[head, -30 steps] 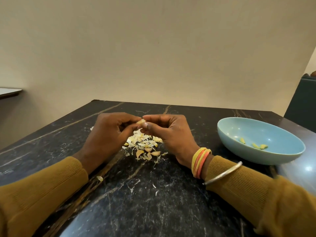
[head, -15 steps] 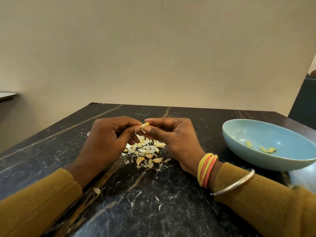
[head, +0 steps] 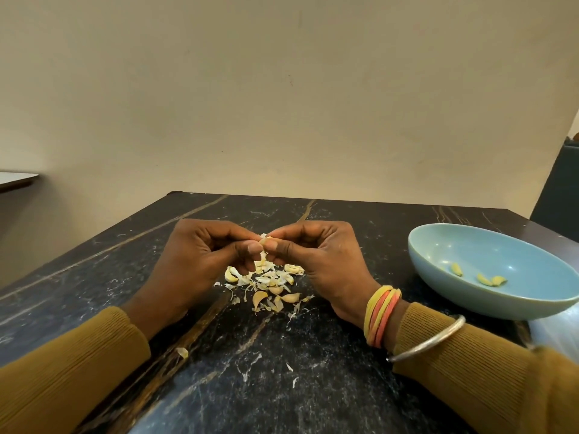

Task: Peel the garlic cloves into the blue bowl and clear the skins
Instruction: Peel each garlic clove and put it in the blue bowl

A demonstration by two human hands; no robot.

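Small pale garlic clove (head: 264,239): left hand (head: 200,261), right hand (head: 322,261) grip pinching it; papery skin heap (head: 269,285) below grip catches peelings.

Single head-worn view, facing forward and down, close over table (head: 282,386); wall (head: 282,89) ahead

Open tabletop (head: 382,233) runs between the skin pile (head: 269,286) and the blue bowl (head: 501,252).

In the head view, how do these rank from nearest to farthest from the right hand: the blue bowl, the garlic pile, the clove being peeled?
1. The clove: pinched in the fingertips of the right hand, at centre.
2. The garlic pile: just below and left of that hand.
3. The blue bowl: apart, farther right.
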